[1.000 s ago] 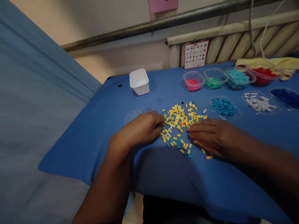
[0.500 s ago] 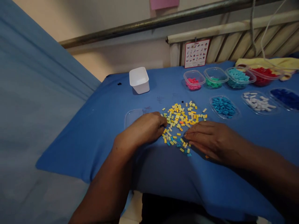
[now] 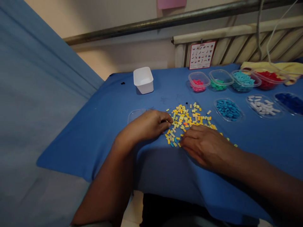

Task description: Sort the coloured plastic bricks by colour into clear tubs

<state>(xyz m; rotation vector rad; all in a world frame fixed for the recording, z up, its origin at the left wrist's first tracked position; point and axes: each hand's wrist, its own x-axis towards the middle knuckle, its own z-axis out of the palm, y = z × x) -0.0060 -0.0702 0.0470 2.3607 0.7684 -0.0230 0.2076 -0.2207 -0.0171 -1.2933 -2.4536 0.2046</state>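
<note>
A spread of small yellow building bricks point(image 3: 181, 111), with a few blue and orange ones among them, lies on the blue cloth. At its left edge is my left hand point(image 3: 153, 124), thumb and forefinger closed together by the bricks; whatever is between the tips is too small to make out. My right hand point(image 3: 204, 143) rests palm down over the near right part of the spread, fingers stretched out and side by side, hiding some bricks beneath. Behind my left wrist, a clear plastic lid or shallow tray point(image 3: 133, 115) is partly covered.
A white tub point(image 3: 143, 80) stands at the back. Clear containers at right hold pink bricks point(image 3: 198, 85), green bricks point(image 3: 218, 84), turquoise bricks point(image 3: 243, 78), red bricks point(image 3: 268, 78), blue bricks point(image 3: 227, 108), white bricks point(image 3: 262, 105) and dark blue bricks point(image 3: 290, 102). A picture card point(image 3: 202, 55) hangs behind.
My right hand has slid left over the near bricks, covering blue ones; a few yellow bricks now show to its right. The left hand's thumb and forefinger have shifted slightly into the spread's edge.
</note>
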